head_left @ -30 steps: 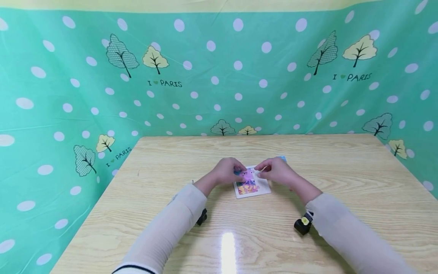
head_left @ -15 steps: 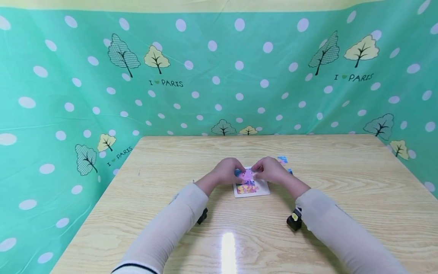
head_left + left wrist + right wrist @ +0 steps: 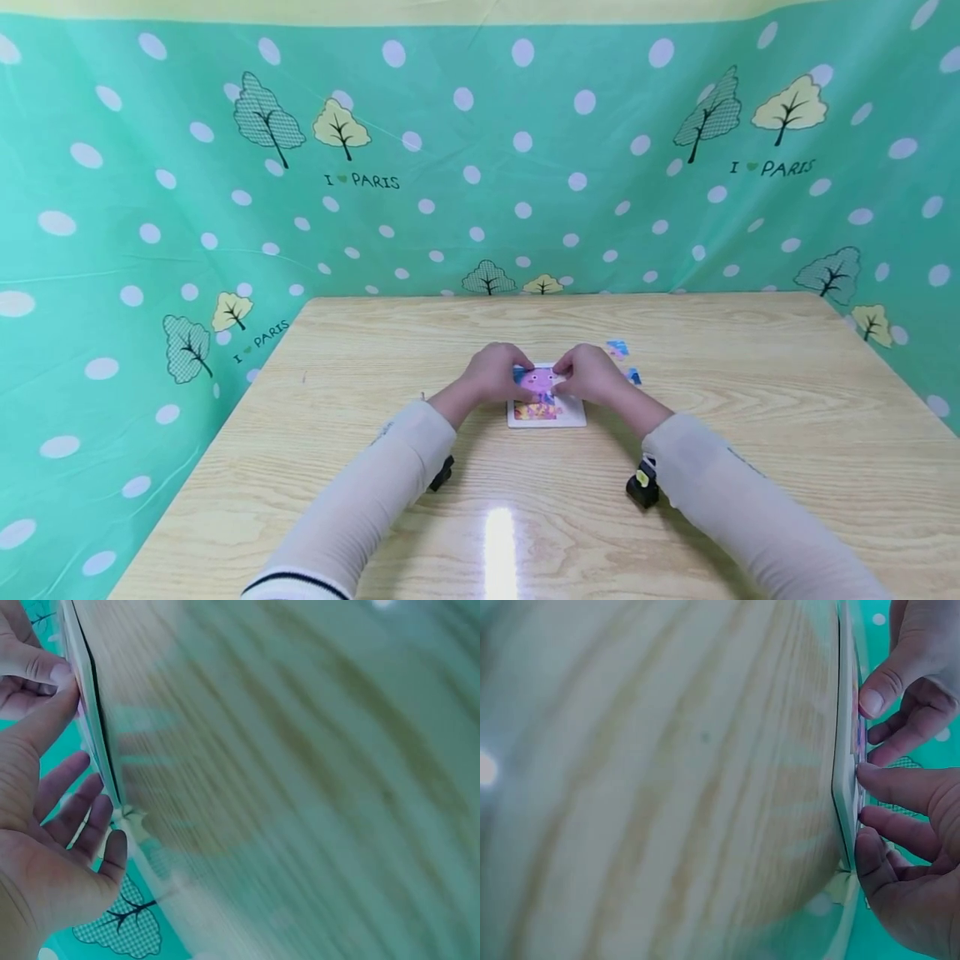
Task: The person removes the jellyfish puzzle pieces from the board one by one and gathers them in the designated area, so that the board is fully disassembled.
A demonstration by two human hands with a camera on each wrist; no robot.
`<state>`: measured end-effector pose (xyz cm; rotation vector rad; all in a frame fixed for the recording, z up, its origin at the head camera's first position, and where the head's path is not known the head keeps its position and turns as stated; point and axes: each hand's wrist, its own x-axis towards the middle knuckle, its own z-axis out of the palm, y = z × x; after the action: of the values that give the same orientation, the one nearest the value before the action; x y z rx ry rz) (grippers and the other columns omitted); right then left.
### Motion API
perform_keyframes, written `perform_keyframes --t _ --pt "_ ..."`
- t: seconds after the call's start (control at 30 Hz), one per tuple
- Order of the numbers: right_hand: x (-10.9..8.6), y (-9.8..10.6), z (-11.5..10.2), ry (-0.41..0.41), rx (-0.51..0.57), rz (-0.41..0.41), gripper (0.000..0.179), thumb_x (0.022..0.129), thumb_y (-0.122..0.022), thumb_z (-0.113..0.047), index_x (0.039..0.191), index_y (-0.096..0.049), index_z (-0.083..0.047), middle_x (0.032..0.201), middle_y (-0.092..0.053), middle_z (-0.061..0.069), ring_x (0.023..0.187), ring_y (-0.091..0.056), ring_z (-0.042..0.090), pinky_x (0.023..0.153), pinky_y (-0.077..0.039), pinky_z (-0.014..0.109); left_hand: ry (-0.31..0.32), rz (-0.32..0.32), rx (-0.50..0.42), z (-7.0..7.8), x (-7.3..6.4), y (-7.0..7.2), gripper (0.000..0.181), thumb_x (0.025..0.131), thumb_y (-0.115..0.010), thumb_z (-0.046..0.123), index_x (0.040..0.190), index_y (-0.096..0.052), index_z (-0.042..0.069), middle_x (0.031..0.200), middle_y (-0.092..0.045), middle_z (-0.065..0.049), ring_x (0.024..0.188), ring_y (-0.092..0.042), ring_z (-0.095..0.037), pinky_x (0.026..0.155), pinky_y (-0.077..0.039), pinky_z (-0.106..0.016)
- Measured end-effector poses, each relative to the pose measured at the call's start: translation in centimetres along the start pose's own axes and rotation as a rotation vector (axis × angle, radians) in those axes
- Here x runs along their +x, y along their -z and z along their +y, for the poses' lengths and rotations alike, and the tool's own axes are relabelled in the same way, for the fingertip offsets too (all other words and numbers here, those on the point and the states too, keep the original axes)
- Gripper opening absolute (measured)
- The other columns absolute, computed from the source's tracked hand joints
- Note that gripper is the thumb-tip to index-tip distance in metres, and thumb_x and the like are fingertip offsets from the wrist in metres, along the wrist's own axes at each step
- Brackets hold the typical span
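A white-framed jigsaw puzzle board (image 3: pixel 573 414) lies on the table, partly filled with a pink cartoon creature above orange and yellow shapes. My left hand (image 3: pixel 491 375) rests at its left side, thumb and fingertips on the picture. At the upper right of the picture, my right hand (image 3: pixel 596 377) pinches a small puzzle piece (image 3: pixel 553 379) against the board, mostly hidden by the fingers. In the right wrist view, the right fingertips (image 3: pixel 866 772) meet the board's face. Low in the left wrist view, the left hand's other fingers (image 3: pixel 86 806) are spread loosely.
Two loose blue puzzle pieces, one farther back (image 3: pixel 617 348) and one nearer (image 3: pixel 634 376), lie right of the board, beside the right hand. Around them is the wood-grain table (image 3: pixel 750 375). Behind hangs a green dotted cloth (image 3: pixel 480 167).
My right hand has moved left, bringing its piece up against the picture and uncovering the loose pieces. The board has shifted slightly left and turned straighter. My left hand has barely moved.
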<state>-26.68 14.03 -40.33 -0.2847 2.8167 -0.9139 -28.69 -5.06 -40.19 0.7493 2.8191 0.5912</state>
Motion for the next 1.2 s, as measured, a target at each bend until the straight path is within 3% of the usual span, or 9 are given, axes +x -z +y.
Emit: perform_keyframes --t 0.3,0.87,1.03,1.2 --pt "-0.1 -0.08 -0.2 -0.005 0.025 -0.002 0.026 0.079 -0.08 -0.008 0.104 -0.074 -0.002 0.089 -0.068 0.005 0.081 -0.058 0.018 0.076 -0.051 0.033 0.067 0.01 -0.069 -0.33 -0.37 -0.01 0.053 0.073 -0.087 0.038 0.113 -0.072 0.007 0.115 -0.068 -0.004 0.114 -0.058 -0.021 0.101 -0.042 -0.034" --pt "0.07 -0.16 -0.07 -0.028 0.053 -0.002 0.024 0.079 -0.08 -0.007 0.101 -0.073 -0.004 0.088 -0.061 0.005 0.08 -0.053 0.019 0.072 -0.047 0.032 0.082 0.014 0.021 -0.08 0.1 0.0 0.052 0.069 -0.088 0.042 0.105 -0.074 0.007 0.103 -0.067 -0.002 0.094 -0.058 -0.017 0.088 -0.048 -0.031" --pt "0.13 -0.15 0.03 -0.032 0.065 -0.001 0.024 0.079 -0.08 -0.007 0.102 -0.073 -0.005 0.089 -0.061 0.005 0.081 -0.053 0.019 0.073 -0.047 0.032 0.087 0.024 -0.014 -0.21 0.12 -0.09 0.05 0.069 -0.089 0.039 0.103 -0.074 0.006 0.104 -0.068 -0.004 0.097 -0.06 -0.018 0.09 -0.047 -0.031" --pt "0.14 -0.27 0.08 -0.041 0.082 -0.004 0.024 0.079 -0.08 -0.007 0.101 -0.074 -0.005 0.087 -0.061 0.005 0.08 -0.052 0.019 0.072 -0.047 0.031 0.105 0.033 -0.11 -0.69 0.05 -0.31 0.045 0.067 -0.09 0.036 0.098 -0.074 0.008 0.107 -0.064 -0.004 0.103 -0.058 -0.021 0.095 -0.046 -0.033"
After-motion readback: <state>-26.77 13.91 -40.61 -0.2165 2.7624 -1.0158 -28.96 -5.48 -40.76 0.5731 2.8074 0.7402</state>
